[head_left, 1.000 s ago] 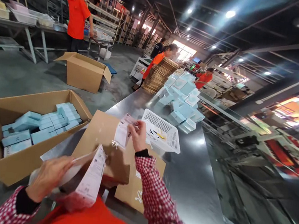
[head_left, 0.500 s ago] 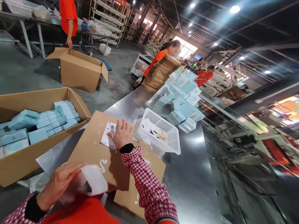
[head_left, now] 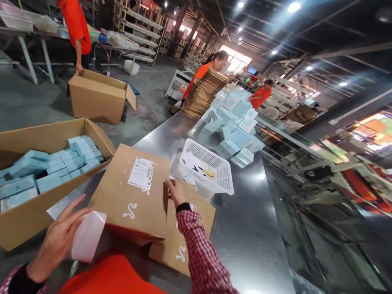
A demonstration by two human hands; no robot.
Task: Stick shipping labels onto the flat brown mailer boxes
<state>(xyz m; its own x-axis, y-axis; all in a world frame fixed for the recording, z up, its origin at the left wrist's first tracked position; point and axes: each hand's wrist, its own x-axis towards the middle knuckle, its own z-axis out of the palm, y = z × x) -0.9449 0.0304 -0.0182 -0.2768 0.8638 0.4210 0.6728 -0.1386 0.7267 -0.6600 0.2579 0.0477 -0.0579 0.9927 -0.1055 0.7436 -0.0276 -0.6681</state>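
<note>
Left hand (head_left: 57,239): closed on a glossy white paper sheet (head_left: 89,236), pinched at its left edge; my fingers hide that edge, and print on it cannot be made out. Right hand (head_left: 177,193): fingers bent at the right edge of a closed brown cardboard carton (head_left: 114,203); fingertips partly hidden, so I cannot tell whether they grip it or only touch. The carton lies before me on a shiny grey metal table (head_left: 243,227), covering part of a second brown cardboard carton (head_left: 181,248). A white printed paper label (head_left: 140,172) lies on its top, text too small to read.

Around: a white perforated plastic basket (head_left: 226,176) stands just beyond my right hand, with a yellow-handled item (head_left: 208,172) inside. Farther off, a heap of pale blue boxes (head_left: 235,128). To the left, a large open brown carton (head_left: 13,233) holds more pale blue boxes; its near wall hides the lower ones.

Versus half a second ago: my right palm lay across the label; now the label is uncovered and that hand is at the carton's edge.
</note>
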